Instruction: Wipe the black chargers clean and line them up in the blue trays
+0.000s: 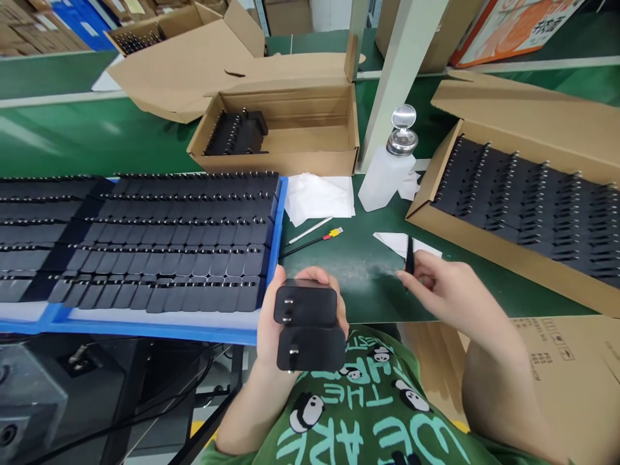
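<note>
Two black plug-in power adapters [310, 349] lie one beside the other in my left hand [271, 323]. Their metal prongs point up toward me, and my fingers wrap around the far side. Between the thumb and fingers of my right hand [443, 284] is a slim black pointed tool [409, 255] that looks like tweezers, held upright. A folded white wipe [392, 242] lies on the green bench [361, 284] just behind this tool. To the left, a blue tray [276, 232] holds several rows of the same black adapters [194, 261], prongs showing.
A cardboard box [310, 158] with a few adapters stands at the back; another box [484, 265] at right is packed with them. Between them are a white pump bottle [385, 177], white wipes [320, 197], a white stick [310, 230] and a USB cable [310, 243]. A pale post [400, 71] rises behind.
</note>
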`<state>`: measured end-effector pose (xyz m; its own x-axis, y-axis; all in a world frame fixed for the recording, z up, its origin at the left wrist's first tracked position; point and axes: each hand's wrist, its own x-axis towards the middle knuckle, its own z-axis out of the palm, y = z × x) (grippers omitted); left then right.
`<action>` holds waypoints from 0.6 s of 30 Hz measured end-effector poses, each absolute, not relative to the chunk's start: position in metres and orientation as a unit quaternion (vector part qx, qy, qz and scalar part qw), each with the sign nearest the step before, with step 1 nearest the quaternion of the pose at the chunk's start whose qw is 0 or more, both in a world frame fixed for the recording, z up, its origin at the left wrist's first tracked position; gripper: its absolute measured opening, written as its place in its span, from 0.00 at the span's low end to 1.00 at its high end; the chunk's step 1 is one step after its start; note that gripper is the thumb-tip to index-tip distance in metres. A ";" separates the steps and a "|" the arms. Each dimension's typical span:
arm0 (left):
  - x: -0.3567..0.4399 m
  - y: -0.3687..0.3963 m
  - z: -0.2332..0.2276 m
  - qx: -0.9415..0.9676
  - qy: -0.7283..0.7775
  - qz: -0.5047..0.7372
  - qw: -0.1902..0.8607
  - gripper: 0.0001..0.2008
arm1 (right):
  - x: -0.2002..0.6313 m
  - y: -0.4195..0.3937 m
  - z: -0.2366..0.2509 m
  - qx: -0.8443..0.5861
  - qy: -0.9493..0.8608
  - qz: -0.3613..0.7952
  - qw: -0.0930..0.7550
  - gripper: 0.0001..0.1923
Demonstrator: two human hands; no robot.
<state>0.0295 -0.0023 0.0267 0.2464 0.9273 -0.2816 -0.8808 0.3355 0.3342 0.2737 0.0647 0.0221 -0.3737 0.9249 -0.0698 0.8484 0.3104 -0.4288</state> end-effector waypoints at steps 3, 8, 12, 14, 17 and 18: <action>0.029 0.000 0.028 0.045 0.220 0.573 0.788 0.21 | 0.273 0.075 0.002 -0.553 -0.823 0.109 -0.071 0.12; 0.030 0.001 0.029 0.057 0.219 0.574 0.787 0.20 | 0.272 0.076 -0.009 -0.548 -0.828 0.076 -0.090 0.04; 0.033 0.003 0.028 0.072 0.230 0.572 0.784 0.20 | 0.263 0.056 0.014 -0.435 -0.874 0.141 0.162 0.18; 0.036 0.004 0.027 0.085 0.244 0.572 0.778 0.21 | 0.251 0.042 0.028 -0.337 -0.872 0.190 0.301 0.21; 0.043 0.005 0.027 0.099 0.283 0.573 0.762 0.22 | 0.232 0.025 0.035 -0.236 -0.868 0.228 0.374 0.21; 0.045 0.006 0.028 0.102 0.301 0.575 0.754 0.23 | 0.227 0.021 0.033 -0.223 -0.864 0.234 0.385 0.21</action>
<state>0.0450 0.0056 0.0278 0.1582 0.9281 -0.3370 -0.8052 0.3189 0.5000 0.2274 0.0211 0.0333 -0.6037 0.5650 0.5624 0.2050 0.7917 -0.5755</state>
